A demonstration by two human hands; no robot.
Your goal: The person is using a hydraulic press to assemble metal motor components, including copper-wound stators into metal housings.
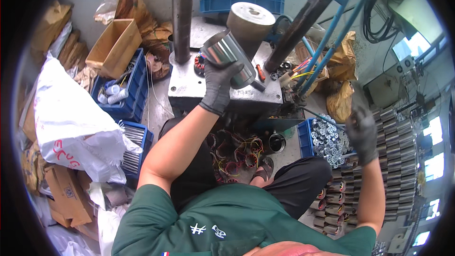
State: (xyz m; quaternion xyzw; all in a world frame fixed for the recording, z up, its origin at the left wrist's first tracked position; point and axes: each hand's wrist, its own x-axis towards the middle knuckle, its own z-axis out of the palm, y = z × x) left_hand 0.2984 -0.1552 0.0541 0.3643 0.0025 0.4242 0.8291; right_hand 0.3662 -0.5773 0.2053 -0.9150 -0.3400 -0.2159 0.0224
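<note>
Cylinder (pixel 226 49), bright metal, held tilted in the left hand (pixel 219 85)

Grip: dark-gloved left hand, upper centre of the frame, clamped on the wall; thumb laid along the near side, other fingers largely hidden.
Handling, in judgement: step in hand is supporting the piece one-handed. Smooth curved metal may slip, so a full palm wrap serves better than fingertips; keep digits clear of the lower rim and hold the tilt steady.
Position: wall against palm and thumb, most of the length beyond the hand, ends toward upper left and lower right. Contact of the lower end with the metal plate (pixel 186 88): cannot tell.
Beside the left hand: wound ring (pixel 198 66) with red windings, just to its left; touching or apart, cannot tell.
Right of the cylinder, on the plate: red-handled screwdriver (pixel 260 72).
Behind, upper centre: thick round metal block (pixel 250 23), between two dark columns (pixel 184 19).
Right hand (pixel 362 135), gloved, right of the frame, well apart from the cylinder: fingers blurred, spread or closed cannot tell. Nearest it, blue crate (pixel 304 138) of small metal parts (pixel 329 137).
Beyond, far right: stacked metal cylinders (pixel 391 161) in rows.
</note>
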